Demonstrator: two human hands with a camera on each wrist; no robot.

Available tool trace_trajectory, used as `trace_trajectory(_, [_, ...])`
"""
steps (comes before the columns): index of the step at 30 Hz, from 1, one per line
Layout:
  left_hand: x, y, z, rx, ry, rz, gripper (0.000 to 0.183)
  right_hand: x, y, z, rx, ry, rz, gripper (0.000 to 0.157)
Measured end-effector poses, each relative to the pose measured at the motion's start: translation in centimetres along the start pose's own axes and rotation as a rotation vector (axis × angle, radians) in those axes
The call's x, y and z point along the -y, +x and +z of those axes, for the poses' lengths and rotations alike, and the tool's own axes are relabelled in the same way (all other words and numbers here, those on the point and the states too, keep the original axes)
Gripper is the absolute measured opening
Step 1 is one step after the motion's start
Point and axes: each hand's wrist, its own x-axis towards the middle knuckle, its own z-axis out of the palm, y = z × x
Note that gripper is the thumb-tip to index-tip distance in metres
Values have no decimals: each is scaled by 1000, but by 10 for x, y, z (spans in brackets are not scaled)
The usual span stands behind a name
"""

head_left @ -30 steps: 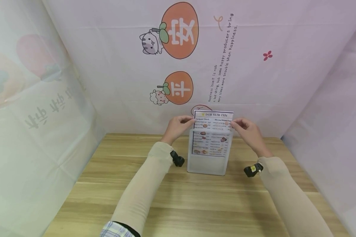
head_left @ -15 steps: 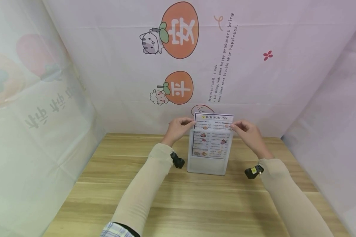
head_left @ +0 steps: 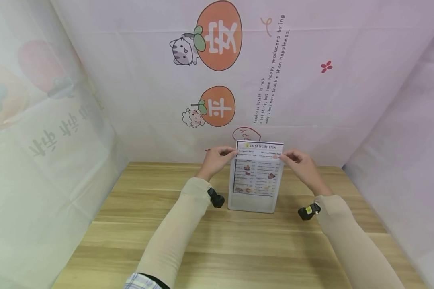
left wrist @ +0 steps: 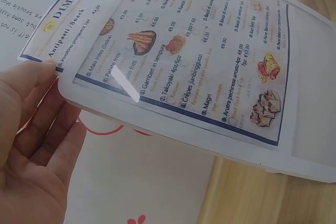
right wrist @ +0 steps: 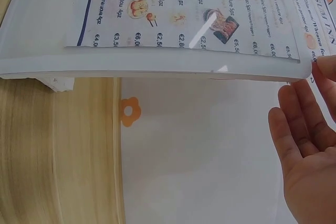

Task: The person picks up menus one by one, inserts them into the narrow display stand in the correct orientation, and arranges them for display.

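Note:
A printed menu headed DIM SUM INN (head_left: 259, 151) stands partly inside a clear holder with a pale rim (head_left: 251, 203), its top strip sticking out above the holder's upper edge. My left hand (head_left: 215, 161) pinches the sheet's left edge near the top. On the opposite side my right hand (head_left: 304, 166) pinches the right edge at about the same height. The left wrist view has the thumb of my left hand (left wrist: 37, 140) on the sheet beside the holder's corner. In the right wrist view, the other fingers of my right hand (right wrist: 302, 124) extend behind the holder.
The holder stands near the back of a wood-grain table (head_left: 238, 249). Behind it rises a printed cloth backdrop (head_left: 293, 92) with orange fruit drawings; more cloth hangs at both sides. A small white support (right wrist: 59, 83) shows under the holder.
Both hands have moved down slightly with the menu. The sheet has slid deeper into the holder, and less of it sticks out on top. The holder has stayed in place.

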Motion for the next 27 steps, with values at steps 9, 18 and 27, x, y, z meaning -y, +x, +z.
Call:
trace_trajectory(9, [5, -2, 2, -3, -21, 0, 29, -2, -1, 1, 8, 5, 6, 53])
trace_trajectory(18, [4, -4, 2, -4, -28, -14, 28, -4, -2, 2, 15, -5, -20, 51])
trace_trajectory(27, [5, -4, 2, 0, -42, -17, 30, -5, -2, 2, 13, -9, -26, 50])
